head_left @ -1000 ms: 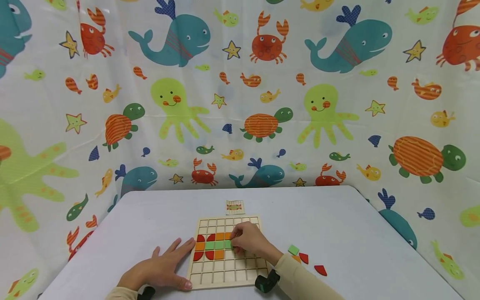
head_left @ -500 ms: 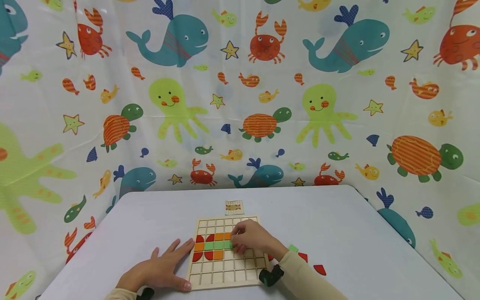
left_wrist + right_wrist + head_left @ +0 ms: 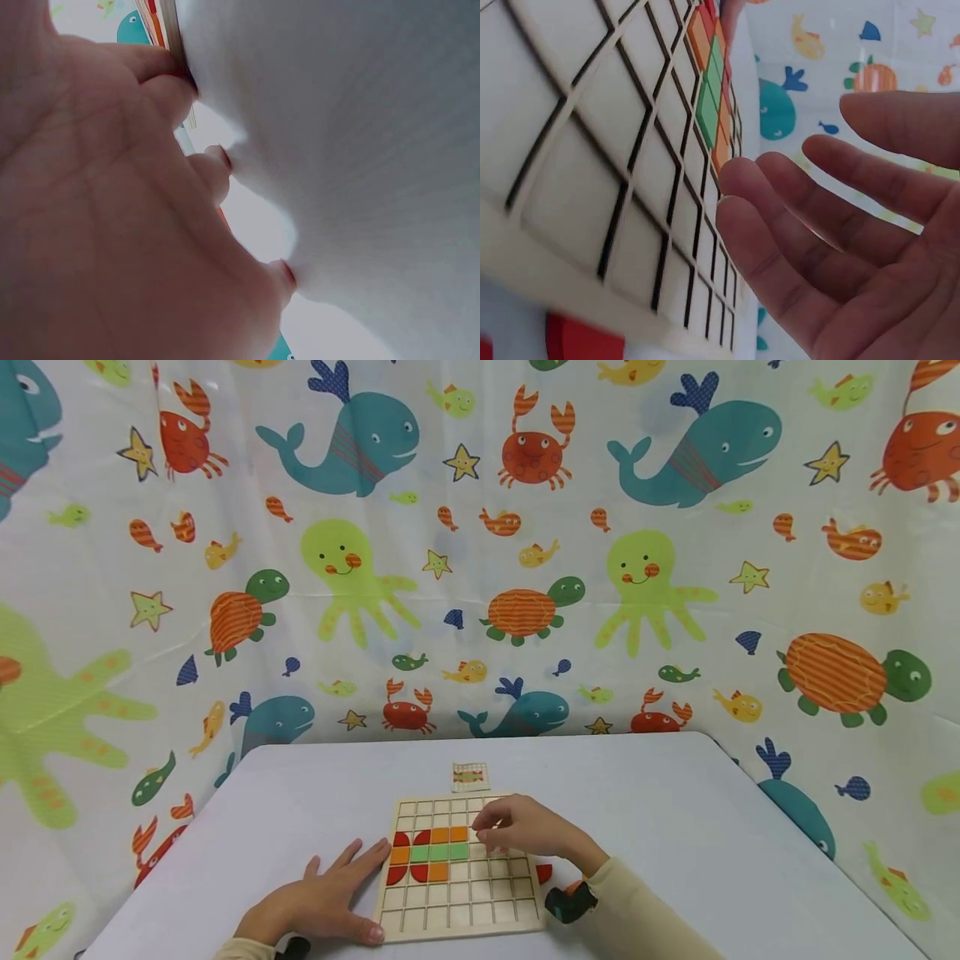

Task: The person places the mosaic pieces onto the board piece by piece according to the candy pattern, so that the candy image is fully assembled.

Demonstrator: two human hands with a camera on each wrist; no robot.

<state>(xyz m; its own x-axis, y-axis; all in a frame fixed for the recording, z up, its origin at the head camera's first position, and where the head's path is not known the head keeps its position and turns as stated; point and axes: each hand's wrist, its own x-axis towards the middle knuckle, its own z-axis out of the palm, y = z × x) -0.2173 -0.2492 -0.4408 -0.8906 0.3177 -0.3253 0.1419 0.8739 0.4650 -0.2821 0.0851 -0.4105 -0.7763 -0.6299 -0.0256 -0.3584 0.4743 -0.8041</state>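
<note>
A wooden grid board (image 3: 480, 914) lies on the table with colored tiles in its left cells. Green tiles (image 3: 438, 852) form a row, with orange tiles (image 3: 448, 834) and rounded red tiles (image 3: 396, 875) above, below and at the left end. My left hand (image 3: 318, 897) is spread flat, fingertips and thumb against the board's left edge (image 3: 174, 37). Over the upper right cells hovers my right hand (image 3: 536, 827), just right of the tiles. In the right wrist view its fingers (image 3: 754, 244) are loosely bent and hold nothing.
A small pattern card (image 3: 470, 777) lies behind the board. Beside the board's right edge is a red piece (image 3: 544, 872), with a bit of orange (image 3: 573, 887) by the right wrist; the sleeve covers that area. A sea-animal curtain (image 3: 465, 610) hangs behind the table.
My right hand has drawn off to the right from the green row, uncovering its right end. Its forearm now covers the loose pieces on the right. My left hand stays put.
</note>
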